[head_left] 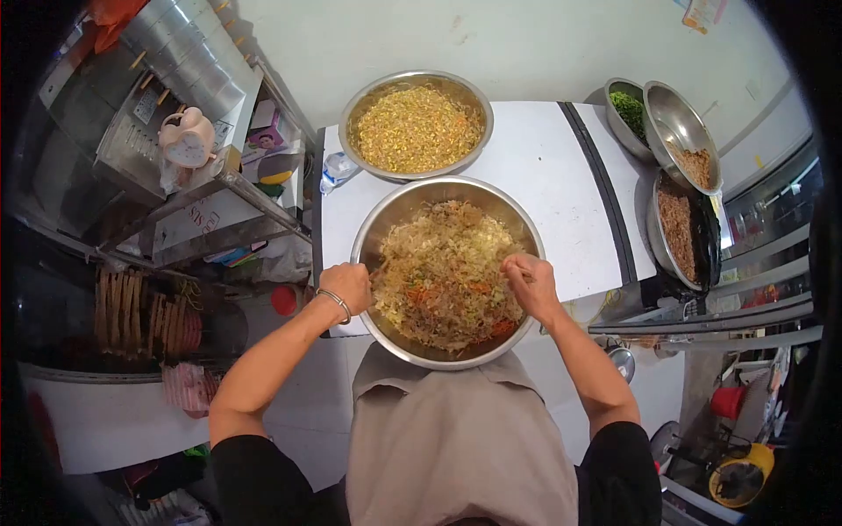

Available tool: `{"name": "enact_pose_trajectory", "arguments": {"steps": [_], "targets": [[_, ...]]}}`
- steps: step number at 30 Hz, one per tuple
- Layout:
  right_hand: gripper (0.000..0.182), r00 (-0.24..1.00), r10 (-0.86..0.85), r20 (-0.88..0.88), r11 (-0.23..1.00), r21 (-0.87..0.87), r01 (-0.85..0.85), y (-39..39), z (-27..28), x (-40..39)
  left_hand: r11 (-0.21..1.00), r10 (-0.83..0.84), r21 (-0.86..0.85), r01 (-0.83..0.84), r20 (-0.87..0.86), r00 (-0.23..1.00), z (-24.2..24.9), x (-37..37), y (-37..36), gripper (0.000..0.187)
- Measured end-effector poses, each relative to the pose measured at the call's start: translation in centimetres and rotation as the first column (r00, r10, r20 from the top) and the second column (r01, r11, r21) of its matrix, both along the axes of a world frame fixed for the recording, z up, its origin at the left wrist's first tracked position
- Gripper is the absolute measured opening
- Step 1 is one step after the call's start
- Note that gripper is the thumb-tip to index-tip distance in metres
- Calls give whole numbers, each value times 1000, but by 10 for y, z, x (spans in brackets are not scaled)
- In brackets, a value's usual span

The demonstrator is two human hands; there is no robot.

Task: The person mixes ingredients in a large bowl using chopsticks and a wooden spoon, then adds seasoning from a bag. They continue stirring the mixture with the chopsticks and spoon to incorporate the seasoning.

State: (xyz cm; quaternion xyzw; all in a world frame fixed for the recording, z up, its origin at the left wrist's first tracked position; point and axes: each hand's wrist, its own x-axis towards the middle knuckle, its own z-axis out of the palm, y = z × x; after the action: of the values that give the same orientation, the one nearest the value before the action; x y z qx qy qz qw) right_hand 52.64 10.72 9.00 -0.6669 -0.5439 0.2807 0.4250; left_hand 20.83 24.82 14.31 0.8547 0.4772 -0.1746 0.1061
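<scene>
A wide metal mixing bowl point(379, 230) sits in front of me, partly over the table's near edge. It holds a chopped mix point(447, 263) of pale shreds, with orange shreds and green bits near the middle. My left hand point(345, 287), a bangle at its wrist, is closed on the bowl's left rim. Over the right side of the mix, my right hand point(532, 285) has its fingers curled together; whatever they hold, if anything, is hidden. Just behind stands a second metal bowl point(348, 124), filled with a yellowish chopped mix point(417, 130).
The white table point(561, 210) carries a black strip point(605, 193). At its right are a bowl of chopped greens point(627, 110), a tilted metal bowl point(675, 114) and a bowl of brown mince point(675, 228). On the left, a metal rack point(263, 210) bears a pink clock point(187, 138).
</scene>
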Motion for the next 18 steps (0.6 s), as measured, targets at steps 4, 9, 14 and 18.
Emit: {"name": "enact_pose_trajectory", "arguments": {"steps": [4,9,14,18], "targets": [[17,987,89,133,991,92,-101,1,22,-7,1000,-11,-2,11,93,996,13,6,-20,24],[10,964,235,129,968,60,-244,-9,71,-6,978,-203,71,197,89,975,48,33,-31,17],[10,966,196,171,975,68,-210,-22,86,13,884,-419,251,393,56,906,60,59,-19,12],[12,975,133,176,975,151,-160,-31,70,17,783,-546,370,500,21,838,10,96,9,10]]}}
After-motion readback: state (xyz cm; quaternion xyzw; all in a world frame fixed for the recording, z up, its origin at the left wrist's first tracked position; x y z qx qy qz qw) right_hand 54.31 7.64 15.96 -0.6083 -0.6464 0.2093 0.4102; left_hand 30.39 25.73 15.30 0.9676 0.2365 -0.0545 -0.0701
